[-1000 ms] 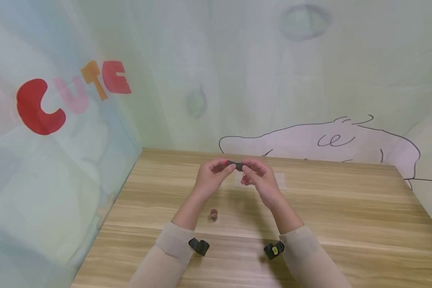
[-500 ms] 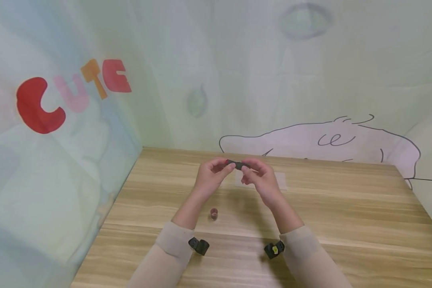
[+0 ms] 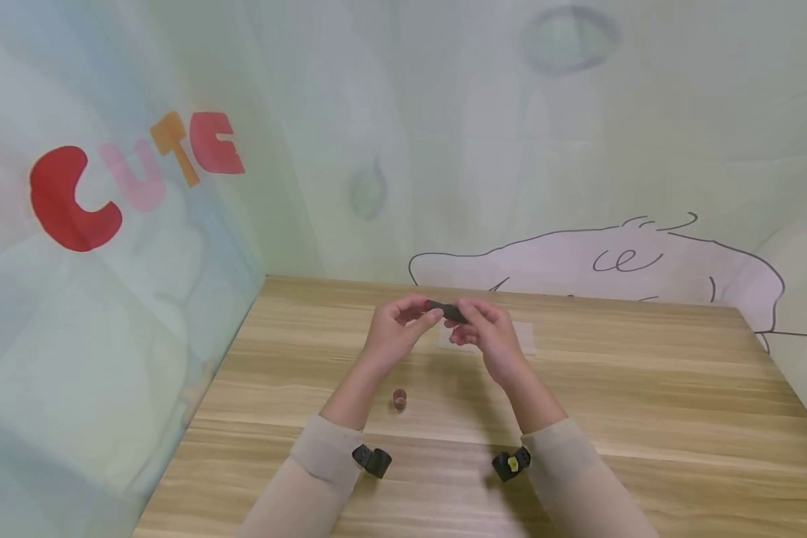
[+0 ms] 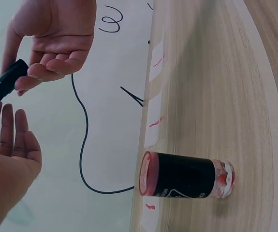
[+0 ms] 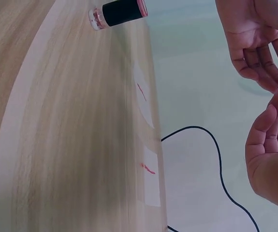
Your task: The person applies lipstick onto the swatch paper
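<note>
Over the far part of the table both hands hold a dark marker pen (image 3: 446, 310) with a red end on its left. My left hand (image 3: 391, 330) pinches the red end between thumb and fingers. Its opposite end lies in the thumb and index finger of my right hand (image 3: 491, 335), whose other fingers curl loosely underneath. In the left wrist view the marker pen (image 4: 7, 86) shows a dark, smooth barrel. A small ink bottle (image 3: 400, 400) stands upright on the table, nearer than the hands. The left wrist view gives its black label and reddish contents.
Behind the right hand a white paper strip (image 3: 526, 338) lies flat on the wooden table (image 3: 645, 418). Red strokes mark the paper (image 4: 154, 116) in the left wrist view. A printed curtain (image 3: 484, 149) hangs along the table's far and left edges.
My right thumb and fingers have shifted slightly along the marker pen, whose right end now tips lower and shows more of the barrel. The left hand and the ink bottle stay nearly still.
</note>
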A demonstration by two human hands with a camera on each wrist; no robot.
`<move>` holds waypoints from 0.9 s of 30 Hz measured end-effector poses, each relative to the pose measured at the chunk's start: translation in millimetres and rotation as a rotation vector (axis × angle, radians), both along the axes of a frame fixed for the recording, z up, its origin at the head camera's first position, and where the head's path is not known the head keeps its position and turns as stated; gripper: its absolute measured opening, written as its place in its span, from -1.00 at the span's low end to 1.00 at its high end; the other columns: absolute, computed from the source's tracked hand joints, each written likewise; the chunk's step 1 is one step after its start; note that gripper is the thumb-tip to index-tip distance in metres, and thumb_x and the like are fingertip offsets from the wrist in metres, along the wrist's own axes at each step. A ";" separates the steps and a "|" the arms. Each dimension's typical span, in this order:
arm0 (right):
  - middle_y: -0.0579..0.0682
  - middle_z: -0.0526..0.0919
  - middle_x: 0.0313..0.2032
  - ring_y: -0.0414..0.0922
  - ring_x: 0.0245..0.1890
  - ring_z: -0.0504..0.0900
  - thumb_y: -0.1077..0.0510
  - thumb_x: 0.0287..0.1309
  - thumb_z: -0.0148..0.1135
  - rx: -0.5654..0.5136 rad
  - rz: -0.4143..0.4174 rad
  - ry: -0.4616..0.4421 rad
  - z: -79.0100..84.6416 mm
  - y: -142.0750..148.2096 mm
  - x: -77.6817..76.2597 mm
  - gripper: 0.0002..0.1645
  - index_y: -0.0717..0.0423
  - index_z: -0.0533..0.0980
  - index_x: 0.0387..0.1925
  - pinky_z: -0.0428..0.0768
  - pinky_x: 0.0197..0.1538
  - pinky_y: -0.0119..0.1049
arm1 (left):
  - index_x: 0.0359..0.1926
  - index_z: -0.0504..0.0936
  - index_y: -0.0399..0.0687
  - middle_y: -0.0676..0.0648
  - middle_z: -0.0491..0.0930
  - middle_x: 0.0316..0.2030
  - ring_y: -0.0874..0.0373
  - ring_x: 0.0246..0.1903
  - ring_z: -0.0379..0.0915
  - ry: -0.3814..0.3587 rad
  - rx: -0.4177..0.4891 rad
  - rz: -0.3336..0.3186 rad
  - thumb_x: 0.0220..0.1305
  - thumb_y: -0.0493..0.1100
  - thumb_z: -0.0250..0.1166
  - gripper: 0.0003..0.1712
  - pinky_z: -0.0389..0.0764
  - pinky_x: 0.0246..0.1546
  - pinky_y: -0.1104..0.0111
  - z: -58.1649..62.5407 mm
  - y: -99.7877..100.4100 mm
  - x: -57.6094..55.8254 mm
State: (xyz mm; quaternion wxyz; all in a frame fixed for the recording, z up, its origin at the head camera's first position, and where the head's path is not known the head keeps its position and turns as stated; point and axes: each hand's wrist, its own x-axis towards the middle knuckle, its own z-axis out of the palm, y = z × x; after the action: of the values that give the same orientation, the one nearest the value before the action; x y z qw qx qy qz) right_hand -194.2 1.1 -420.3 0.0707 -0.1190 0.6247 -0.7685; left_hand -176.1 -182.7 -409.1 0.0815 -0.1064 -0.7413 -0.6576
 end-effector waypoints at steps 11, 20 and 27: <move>-0.09 0.73 -0.32 -0.20 -0.46 0.63 0.17 0.48 0.12 0.047 0.008 0.053 2.2 -0.7 0.7 -0.84 0.13 0.60 -0.12 0.66 -0.26 -0.38 | -0.12 0.73 -0.27 -0.16 0.72 -0.14 0.04 -0.09 0.62 0.011 0.003 0.016 0.31 -0.20 0.41 -0.79 0.53 0.16 0.10 -1.9 -1.5 -0.1; -0.11 0.70 -0.32 -0.20 -0.46 0.63 0.24 0.43 0.18 0.087 -0.019 0.087 1.7 -1.0 2.2 -0.77 0.33 0.55 -0.01 0.65 -0.26 -0.37 | -0.12 0.73 -0.24 -0.11 0.73 -0.20 0.08 -0.12 0.62 -0.008 0.003 0.045 0.30 -0.21 0.42 -0.80 0.55 0.12 0.13 -1.1 -1.8 0.5; -0.14 0.69 -0.38 -0.21 -0.45 0.64 0.27 0.38 0.24 0.127 -0.035 0.107 1.6 -0.9 1.1 -0.79 0.30 0.57 -0.02 0.63 -0.25 -0.37 | -0.09 0.73 -0.24 -0.10 0.74 -0.20 0.07 -0.11 0.64 -0.020 0.018 0.055 0.30 -0.21 0.42 -0.78 0.54 0.15 0.09 -3.8 -2.2 -0.6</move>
State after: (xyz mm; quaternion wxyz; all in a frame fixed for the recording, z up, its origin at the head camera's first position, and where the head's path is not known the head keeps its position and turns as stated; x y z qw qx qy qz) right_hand -193.1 0.2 -418.6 0.0312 -0.1441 0.6769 -0.7211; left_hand -176.6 -184.9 -412.9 0.0931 -0.0787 -0.7390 -0.6626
